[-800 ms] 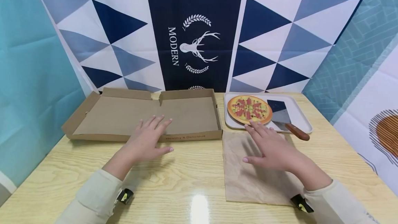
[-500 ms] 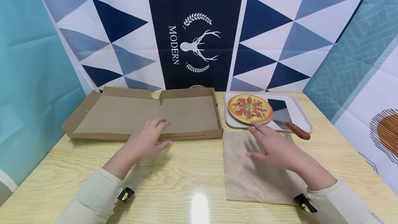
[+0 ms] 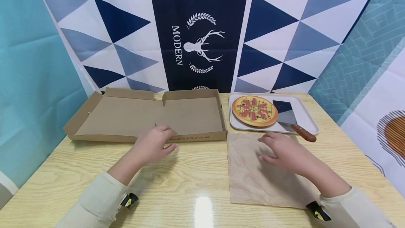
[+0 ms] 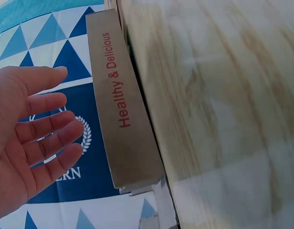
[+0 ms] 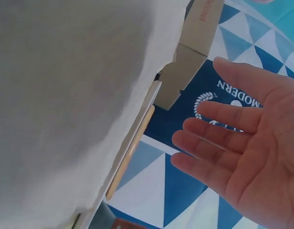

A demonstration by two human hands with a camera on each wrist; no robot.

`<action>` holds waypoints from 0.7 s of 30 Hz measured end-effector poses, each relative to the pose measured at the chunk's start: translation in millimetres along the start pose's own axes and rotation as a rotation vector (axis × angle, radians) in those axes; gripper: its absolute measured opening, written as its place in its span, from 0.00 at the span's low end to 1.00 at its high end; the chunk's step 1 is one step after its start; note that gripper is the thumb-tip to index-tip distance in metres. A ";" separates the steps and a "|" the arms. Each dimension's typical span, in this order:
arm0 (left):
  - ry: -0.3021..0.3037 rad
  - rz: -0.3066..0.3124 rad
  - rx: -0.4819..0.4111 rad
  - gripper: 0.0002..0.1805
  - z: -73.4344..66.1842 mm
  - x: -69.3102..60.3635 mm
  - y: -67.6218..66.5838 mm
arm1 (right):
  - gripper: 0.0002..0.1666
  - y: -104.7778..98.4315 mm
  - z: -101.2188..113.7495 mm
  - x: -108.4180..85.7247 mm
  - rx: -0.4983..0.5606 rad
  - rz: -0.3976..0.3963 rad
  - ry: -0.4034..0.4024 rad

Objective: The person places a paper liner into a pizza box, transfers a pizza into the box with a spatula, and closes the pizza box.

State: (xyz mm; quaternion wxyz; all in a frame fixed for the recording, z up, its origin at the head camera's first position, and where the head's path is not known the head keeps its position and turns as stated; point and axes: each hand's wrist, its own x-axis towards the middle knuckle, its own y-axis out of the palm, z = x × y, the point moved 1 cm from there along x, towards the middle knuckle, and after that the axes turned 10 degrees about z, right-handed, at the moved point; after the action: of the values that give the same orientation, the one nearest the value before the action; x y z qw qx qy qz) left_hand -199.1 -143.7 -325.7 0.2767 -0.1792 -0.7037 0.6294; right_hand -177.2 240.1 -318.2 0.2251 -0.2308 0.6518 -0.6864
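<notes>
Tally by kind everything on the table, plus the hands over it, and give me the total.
Box: 1
Paper: 1
Tray: 1
Pizza: 1
Spatula: 1
Left hand and right hand: 2
Total: 7

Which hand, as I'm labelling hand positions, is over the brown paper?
The right hand: it hovers above the brown paper, while the left hand is by the front wall of the cardboard box.
</notes>
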 end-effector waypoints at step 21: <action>-0.065 0.004 -0.299 0.06 -16.9 8.9 11.8 | 0.20 8.8 -22.8 -26.9 0.065 0.098 0.084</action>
State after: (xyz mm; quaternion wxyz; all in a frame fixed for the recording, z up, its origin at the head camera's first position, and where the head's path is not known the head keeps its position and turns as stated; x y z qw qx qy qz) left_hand -196.8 -123.4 -334.9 0.2227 -0.1996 -0.7977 0.5237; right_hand -169.7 274.1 -328.7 0.2382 -0.1624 0.6484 -0.7046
